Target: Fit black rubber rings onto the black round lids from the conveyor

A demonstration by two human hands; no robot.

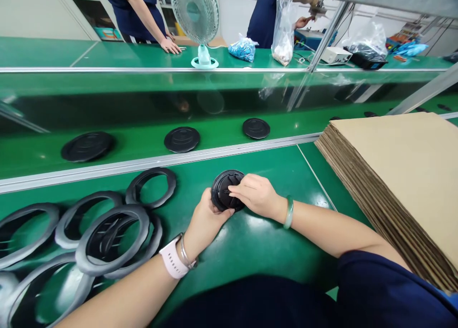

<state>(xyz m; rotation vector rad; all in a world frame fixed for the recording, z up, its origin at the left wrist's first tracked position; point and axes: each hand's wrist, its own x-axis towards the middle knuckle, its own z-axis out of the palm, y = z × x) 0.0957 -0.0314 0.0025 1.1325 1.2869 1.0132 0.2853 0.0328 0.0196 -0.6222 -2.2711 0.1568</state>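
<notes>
A round black plastic part (224,190) with a ribbed inner face is tilted up above the green table (272,261). My left hand (209,220) grips it by its lower left rim, the thumb along the bottom edge. Over its inner face, the fingers of my right hand (258,196) are pinched together; whether a small piece sits between the fingertips is hidden. To the left of my left hand lie several grey-black rings (112,239), some overlapping.
Beyond a metal rail, black discs (182,139) lie spaced along a green belt (218,130). A stack of cardboard sheets (400,175) stands at the right. Across the belt are a fan (195,20), plastic bags (243,48) and two people (138,13).
</notes>
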